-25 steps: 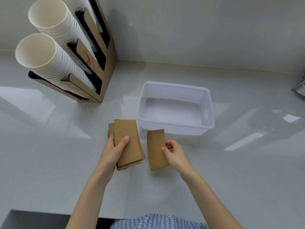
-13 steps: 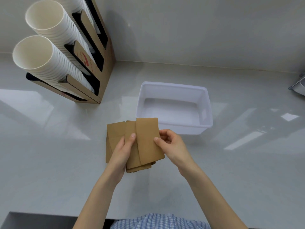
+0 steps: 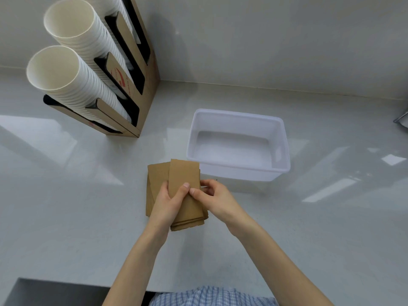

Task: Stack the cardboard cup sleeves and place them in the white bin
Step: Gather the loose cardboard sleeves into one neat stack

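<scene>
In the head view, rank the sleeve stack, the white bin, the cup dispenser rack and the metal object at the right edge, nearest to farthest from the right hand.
From the right hand:
1. Sleeve stack, touching it on its left.
2. White bin, just beyond it.
3. Cup dispenser rack, far back left.
4. Metal object, far right edge; too close with the rack to call firmly.

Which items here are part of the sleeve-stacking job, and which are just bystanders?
In the job: sleeves, held by left hand and right hand; white bin, empty.
Bystanders: cup stacks; cup holder.
</scene>
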Available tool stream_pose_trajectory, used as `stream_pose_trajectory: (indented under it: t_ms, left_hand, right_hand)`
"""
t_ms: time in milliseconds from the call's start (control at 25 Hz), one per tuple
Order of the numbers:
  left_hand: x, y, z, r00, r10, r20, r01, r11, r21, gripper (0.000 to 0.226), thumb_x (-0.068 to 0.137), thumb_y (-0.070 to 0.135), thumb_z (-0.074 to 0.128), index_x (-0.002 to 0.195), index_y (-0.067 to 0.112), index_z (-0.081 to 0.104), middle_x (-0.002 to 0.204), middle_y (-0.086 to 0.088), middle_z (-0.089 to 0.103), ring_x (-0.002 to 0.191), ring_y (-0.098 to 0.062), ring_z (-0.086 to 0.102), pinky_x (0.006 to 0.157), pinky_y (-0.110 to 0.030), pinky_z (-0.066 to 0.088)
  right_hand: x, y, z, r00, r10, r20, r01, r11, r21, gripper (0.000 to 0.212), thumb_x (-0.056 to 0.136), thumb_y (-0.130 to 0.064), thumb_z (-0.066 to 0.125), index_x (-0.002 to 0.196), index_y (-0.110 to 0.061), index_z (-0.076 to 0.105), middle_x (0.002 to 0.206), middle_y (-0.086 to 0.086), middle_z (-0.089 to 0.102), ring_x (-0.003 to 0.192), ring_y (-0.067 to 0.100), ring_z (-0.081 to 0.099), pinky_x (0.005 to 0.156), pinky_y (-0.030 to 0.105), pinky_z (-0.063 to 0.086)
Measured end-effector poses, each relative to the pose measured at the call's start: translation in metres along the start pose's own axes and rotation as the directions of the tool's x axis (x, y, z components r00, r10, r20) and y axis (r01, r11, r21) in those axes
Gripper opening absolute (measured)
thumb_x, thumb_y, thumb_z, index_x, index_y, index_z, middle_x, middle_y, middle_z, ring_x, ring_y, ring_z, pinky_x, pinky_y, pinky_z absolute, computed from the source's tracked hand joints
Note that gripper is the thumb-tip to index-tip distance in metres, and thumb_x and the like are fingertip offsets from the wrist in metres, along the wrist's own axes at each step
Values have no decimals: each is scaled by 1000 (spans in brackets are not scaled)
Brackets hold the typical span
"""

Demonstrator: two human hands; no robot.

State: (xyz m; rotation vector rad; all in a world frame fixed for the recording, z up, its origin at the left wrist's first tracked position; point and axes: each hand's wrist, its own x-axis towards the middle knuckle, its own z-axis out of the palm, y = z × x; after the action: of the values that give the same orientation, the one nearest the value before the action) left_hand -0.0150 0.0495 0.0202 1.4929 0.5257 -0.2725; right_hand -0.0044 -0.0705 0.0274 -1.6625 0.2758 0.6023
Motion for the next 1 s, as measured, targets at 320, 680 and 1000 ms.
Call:
stream_pose_trajectory:
  t_ms: [320,680,1000]
  left_hand:
    - [18,5,-22,959,101,-263,-91,995,51,36,91,19,43,127,13,41,109,-4,53,90,-18,52,65,-25,43]
    - [46,-7,-38,941,94,-325,-44,986,160,40,89,19,46,128,12,41,125,-15,53,103,-28,53,83,-37,45]
    - [64,-17,-54,961,-3,-277,63,976,210,43,87,31,51,127,20,43,133,-14,44,119,-31,45,96,-47,45]
  right_hand:
    - [30,-19,34,998,-57,-33,51,986,-161,43,85,-27,57,124,-11,46,106,5,58,96,19,56,81,31,49]
    - [62,-15,55,991,-106,-85,57,891,-449,47,85,-34,54,127,-14,46,123,12,48,114,27,50,92,37,45]
    - [70,-7,57,992,52,-118,-84,954,-287,64,80,-39,62,132,-13,35,134,13,38,125,29,42,101,38,42]
